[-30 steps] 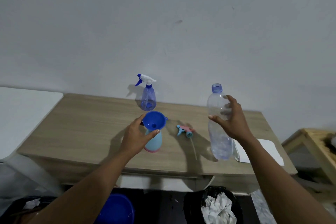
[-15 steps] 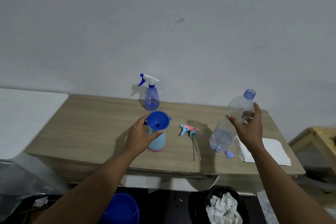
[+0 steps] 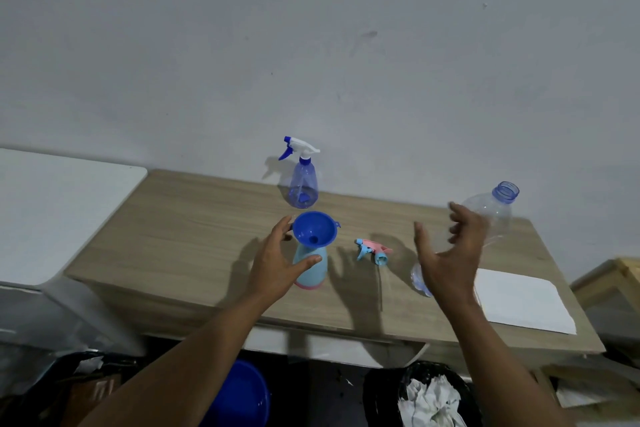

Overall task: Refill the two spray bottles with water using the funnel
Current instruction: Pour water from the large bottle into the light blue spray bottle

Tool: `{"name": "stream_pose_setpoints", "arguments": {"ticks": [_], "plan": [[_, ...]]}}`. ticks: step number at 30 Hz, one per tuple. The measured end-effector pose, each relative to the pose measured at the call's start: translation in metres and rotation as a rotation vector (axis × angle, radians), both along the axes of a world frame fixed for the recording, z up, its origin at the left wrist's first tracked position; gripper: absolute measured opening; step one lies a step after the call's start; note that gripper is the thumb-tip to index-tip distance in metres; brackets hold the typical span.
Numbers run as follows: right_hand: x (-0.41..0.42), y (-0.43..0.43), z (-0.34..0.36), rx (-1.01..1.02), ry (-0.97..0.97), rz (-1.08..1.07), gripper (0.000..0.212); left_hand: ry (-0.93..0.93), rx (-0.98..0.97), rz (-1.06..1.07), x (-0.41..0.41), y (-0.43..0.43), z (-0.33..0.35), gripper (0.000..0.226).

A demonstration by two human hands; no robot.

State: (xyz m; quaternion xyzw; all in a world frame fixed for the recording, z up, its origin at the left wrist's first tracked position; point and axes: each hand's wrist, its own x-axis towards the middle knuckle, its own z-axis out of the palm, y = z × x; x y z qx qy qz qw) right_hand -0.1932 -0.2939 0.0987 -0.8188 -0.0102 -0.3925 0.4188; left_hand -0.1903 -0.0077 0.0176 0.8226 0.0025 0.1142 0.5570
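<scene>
A light blue spray bottle (image 3: 313, 274) with a pink base stands uncapped on the wooden table (image 3: 194, 229), with a blue funnel (image 3: 314, 229) seated in its neck. My left hand (image 3: 273, 263) grips this bottle, thumb in front, fingers behind the funnel. Its pink and blue spray head (image 3: 374, 249) lies on the table to the right. A clear blue spray bottle (image 3: 302, 184) with its trigger head on stands at the back by the wall. A clear water bottle (image 3: 495, 208), uncapped, leans with its neck pointing up and right. My right hand (image 3: 453, 260) hovers in front of it, fingers spread, holding nothing.
A white sheet (image 3: 519, 302) lies at the table's right end. Below the front edge are a black bin (image 3: 429, 395) of crumpled paper and a blue basin (image 3: 242, 395). A white surface (image 3: 52, 204) adjoins the table on the left, and a wooden stand (image 3: 616, 281) is at the right.
My right hand tipped the water bottle from upright over to the right, then let go and spread its fingers. My left hand kept hold of the light blue bottle.
</scene>
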Motion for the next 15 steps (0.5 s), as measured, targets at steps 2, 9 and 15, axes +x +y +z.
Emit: {"name": "stream_pose_setpoints", "arguments": {"ticks": [2, 9, 15], "plan": [[0.009, 0.02, 0.001, 0.026, 0.143, 0.146, 0.053, 0.034, -0.018, 0.026, -0.003, 0.001, -0.015, 0.1], [0.045, 0.078, -0.007, -0.097, 0.704, 0.623, 0.084, 0.181, -0.027, 0.036, -0.011, -0.01, -0.048, 0.077], [0.065, 0.098, -0.021, -0.233, 0.776, 0.757, 0.102, 0.217, -0.1, 0.029, -0.003, -0.012, -0.055, 0.067]]}}
